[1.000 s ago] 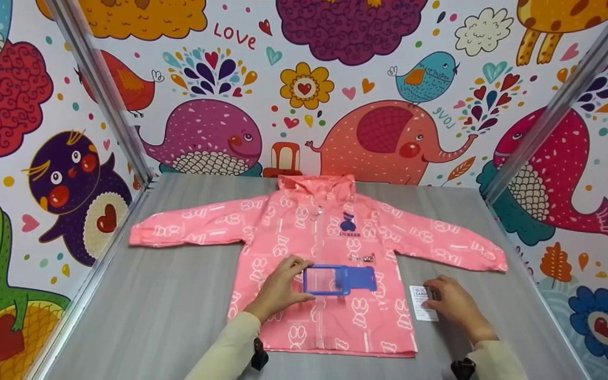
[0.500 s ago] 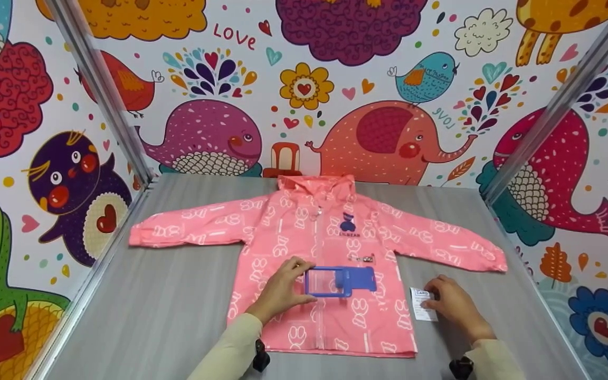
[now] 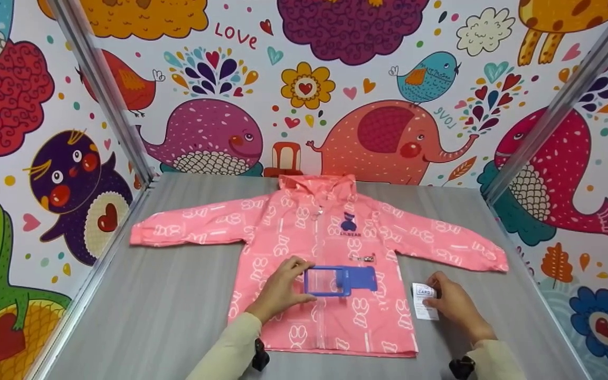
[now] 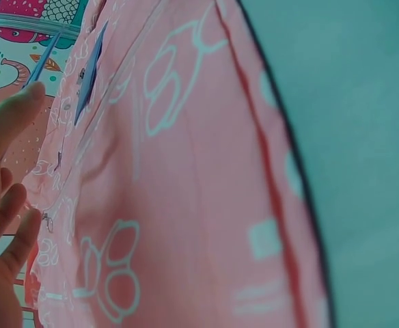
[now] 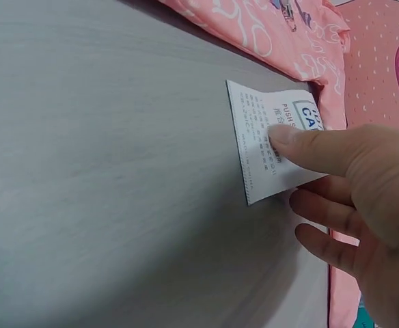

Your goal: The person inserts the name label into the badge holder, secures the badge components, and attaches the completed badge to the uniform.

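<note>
Head view and both wrist views: the left hand (image 3: 283, 291) grasps a blue frame (image 3: 347, 282) by its near-left end, the thumb at the lower edge and fingers at the upper; the frame lies over the middle of a pink jacket (image 3: 335, 322), its flap (image 3: 363, 278) extending to the right; whether the frame touches the cloth cannot be told. The right hand (image 3: 454, 303) pinches a white card (image 3: 424, 309) at its right side, the thumb on the printed face; the card is beside the right edge of the jacket, above the grey table (image 3: 177, 295), slightly bent in the right wrist view; the word "CARD" is legible near its upper end, with smaller lines of print below.

The jacket is spread flat, front upward, both sleeves outstretched and the collar (image 3: 317, 184) toward the back wall (image 3: 420, 31); it bears white outline figures, a central zipper (image 3: 319, 274) and, on the right of the chest, a dark bear print (image 3: 349, 221); a small metal clip (image 3: 368, 258) lies on the cloth just beyond the flap. The walls carry bright cartoon animals, among them an elephant (image 3: 388, 142) and a penguin (image 3: 74, 184); pale cuffs cover the person's forearms.
</note>
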Tool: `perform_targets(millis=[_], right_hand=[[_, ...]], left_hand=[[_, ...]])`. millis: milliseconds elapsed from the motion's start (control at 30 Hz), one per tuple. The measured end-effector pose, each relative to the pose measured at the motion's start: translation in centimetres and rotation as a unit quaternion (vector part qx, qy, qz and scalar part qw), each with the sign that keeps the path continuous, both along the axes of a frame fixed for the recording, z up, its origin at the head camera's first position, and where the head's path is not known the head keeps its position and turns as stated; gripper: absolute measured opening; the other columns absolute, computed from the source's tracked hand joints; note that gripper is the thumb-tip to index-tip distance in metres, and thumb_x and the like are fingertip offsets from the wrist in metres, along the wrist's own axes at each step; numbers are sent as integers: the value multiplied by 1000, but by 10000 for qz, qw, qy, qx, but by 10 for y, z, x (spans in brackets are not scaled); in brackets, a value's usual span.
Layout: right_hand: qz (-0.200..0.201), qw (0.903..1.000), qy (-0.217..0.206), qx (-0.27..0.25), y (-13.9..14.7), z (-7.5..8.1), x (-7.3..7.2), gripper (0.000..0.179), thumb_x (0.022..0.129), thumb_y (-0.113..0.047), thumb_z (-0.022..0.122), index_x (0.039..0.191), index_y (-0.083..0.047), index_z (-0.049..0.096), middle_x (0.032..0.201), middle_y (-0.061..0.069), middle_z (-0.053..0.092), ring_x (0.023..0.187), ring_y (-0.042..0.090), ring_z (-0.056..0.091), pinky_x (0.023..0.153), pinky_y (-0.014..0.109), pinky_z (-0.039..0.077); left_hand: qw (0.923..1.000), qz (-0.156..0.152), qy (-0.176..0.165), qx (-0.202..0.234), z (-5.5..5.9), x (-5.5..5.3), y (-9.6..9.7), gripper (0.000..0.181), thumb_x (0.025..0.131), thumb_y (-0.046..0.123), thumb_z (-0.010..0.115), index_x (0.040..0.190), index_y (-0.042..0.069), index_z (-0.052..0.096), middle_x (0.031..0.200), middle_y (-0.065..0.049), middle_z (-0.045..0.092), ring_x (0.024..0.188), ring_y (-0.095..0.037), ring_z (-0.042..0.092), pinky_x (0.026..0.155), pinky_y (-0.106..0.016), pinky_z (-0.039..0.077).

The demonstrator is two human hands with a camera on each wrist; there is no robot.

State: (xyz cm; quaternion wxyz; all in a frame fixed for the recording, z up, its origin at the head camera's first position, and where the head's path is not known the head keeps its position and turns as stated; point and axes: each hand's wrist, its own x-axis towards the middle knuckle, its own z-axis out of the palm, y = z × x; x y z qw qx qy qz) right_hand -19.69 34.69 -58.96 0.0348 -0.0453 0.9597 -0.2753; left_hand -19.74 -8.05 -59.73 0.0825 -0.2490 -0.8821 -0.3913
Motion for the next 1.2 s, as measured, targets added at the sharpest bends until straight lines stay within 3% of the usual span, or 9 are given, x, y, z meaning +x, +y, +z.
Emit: perform_targets(millis=[133,467,800,1067,1200], right_hand=[[-16,9997,235,13,2,0,0,32,80,-1,74,110,-4,61,91,9,68,79,16,55,72,31,45],[-274,9971,687,191,5,0,-3,12,85,2,65,95,-4,69,88,9,70,79,18,58,72,34,48],[-258,9952,846,424,5,3,-3,12,87,1,66,91,-9,72,88,7,71,79,19,59,74,39,50],[-284,9959,834,214,12,17,-6,11,89,-1,65,94,-7,73,90,9,72,78,18,58,72,33,50],[-400,9971,654,0,16,32,-8,13,93,-3,61,100,-6,72,96,11,71,84,21,59,78,37,52]], left_hand=[[10000,7,62,37,-1,-1,0,74,67,29,91,133,19,60,116,2,56,107,-14,56,92,-32,54],[10000,5,-3,38,0,0,-1,74,68,28,90,134,20,60,116,3,55,108,-14,55,94,-33,54],[10000,31,39,13,-1,-1,-1,75,68,30,90,135,20,59,117,2,56,108,-15,57,94,-32,54],[9999,49,160,-38,1,-2,-1,75,67,29,91,134,21,60,115,2,56,105,-15,56,89,-32,55],[9997,75,231,-49,0,-4,-1,74,67,30,91,134,22,60,114,0,57,104,-15,56,87,-32,55]])
